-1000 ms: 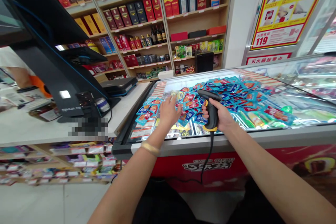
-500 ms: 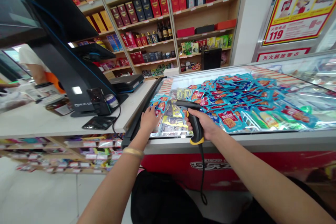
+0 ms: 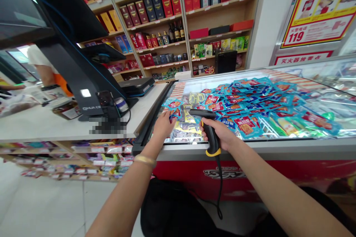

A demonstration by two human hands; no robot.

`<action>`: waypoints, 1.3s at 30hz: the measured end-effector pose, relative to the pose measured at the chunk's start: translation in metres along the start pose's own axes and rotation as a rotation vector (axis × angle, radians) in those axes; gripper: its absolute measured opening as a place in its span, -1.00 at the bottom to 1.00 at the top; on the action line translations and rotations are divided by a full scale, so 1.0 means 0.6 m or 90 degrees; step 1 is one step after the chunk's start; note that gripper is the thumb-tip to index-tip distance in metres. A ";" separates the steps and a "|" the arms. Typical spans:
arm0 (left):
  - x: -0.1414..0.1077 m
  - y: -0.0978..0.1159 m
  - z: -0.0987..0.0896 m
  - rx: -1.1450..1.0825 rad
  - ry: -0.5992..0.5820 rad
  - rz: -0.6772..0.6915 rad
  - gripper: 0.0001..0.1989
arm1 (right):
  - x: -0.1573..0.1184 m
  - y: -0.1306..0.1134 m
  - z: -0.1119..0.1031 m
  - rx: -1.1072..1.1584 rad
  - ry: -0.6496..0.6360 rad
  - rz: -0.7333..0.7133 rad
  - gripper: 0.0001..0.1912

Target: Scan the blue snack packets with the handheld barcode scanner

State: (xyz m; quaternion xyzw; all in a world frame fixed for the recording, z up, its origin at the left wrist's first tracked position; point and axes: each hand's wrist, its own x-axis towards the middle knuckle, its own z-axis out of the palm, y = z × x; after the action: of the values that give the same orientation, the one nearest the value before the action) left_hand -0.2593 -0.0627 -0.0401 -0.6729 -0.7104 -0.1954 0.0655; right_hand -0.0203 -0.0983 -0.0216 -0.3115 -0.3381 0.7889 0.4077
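My right hand (image 3: 222,133) grips a black and yellow barcode scanner (image 3: 213,139) by its handle, with the scanner's head pointing left above the glass top. A cable hangs down from its handle. My left hand (image 3: 164,129), a gold bangle (image 3: 145,160) on its wrist, reaches onto a few blue and red snack packets (image 3: 174,104) at the left end of the glass. Its fingers are slightly apart and touch or nearly touch the packets. Between my hands lie yellowish packets (image 3: 187,127). Right of the scanner spreads a large heap of blue and red snack packets (image 3: 247,98).
A white counter (image 3: 25,127) on the left carries a black monitor stand (image 3: 75,70), a jar (image 3: 66,110) and a black device (image 3: 137,87). The glass-topped freezer (image 3: 278,150) stands before me. Shelves (image 3: 155,22) of boxes rise behind. Another person's arm (image 3: 46,74) shows far left.
The view has shifted slightly. The packets by my left hand sit a little differently, and its fingers are more bent over them. My right hand still holds the barcode scanner.
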 end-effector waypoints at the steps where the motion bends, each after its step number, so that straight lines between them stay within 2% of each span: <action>1: 0.000 -0.001 0.000 -0.009 0.010 -0.007 -0.56 | 0.000 0.000 -0.001 -0.001 0.000 0.000 -0.79; 4: -0.001 -0.004 -0.002 -0.040 0.060 -0.018 -0.59 | 0.001 0.002 -0.002 -0.001 -0.001 0.003 -0.79; 6: -0.002 -0.005 -0.004 -0.089 0.134 -0.017 -0.59 | 0.001 0.002 -0.003 0.000 -0.003 0.003 -0.80; 8: -0.004 -0.005 -0.005 -0.190 0.235 -0.011 -0.58 | 0.001 0.001 -0.002 0.002 -0.002 0.000 -0.81; 10: -0.006 -0.002 -0.005 -0.344 0.281 -0.016 -0.56 | 0.001 0.002 -0.002 0.002 -0.001 -0.004 -0.81; 11: -0.008 0.001 -0.004 -0.425 0.269 -0.024 -0.55 | 0.001 0.002 -0.002 0.000 -0.002 -0.006 -0.81; 13: -0.010 0.007 -0.001 -0.555 0.195 -0.037 -0.50 | 0.001 0.003 -0.002 -0.003 -0.008 -0.010 -0.80; 15: -0.012 0.013 0.002 -0.618 0.124 -0.031 -0.50 | 0.000 0.004 -0.002 -0.008 -0.018 -0.016 -0.79; 17: -0.013 0.018 0.003 -0.612 0.099 -0.010 -0.55 | -0.001 0.005 -0.002 -0.014 -0.028 -0.021 -0.78; 20: -0.014 0.021 0.002 -0.521 0.104 0.031 -0.62 | -0.003 0.006 -0.003 -0.025 -0.039 -0.024 -0.75; 25: -0.017 0.021 0.001 -0.442 0.095 0.093 -0.61 | -0.005 0.006 -0.002 -0.036 -0.047 -0.036 -0.73; 39: -0.020 0.022 0.003 -0.351 0.091 0.135 -0.57 | -0.002 0.010 -0.005 -0.040 -0.061 -0.057 -0.69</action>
State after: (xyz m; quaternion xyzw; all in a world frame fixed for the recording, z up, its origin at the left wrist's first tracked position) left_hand -0.2447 -0.0731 -0.0433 -0.7204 -0.5498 -0.4197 -0.0499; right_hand -0.0198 -0.1013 -0.0277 -0.2705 -0.3956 0.7729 0.4158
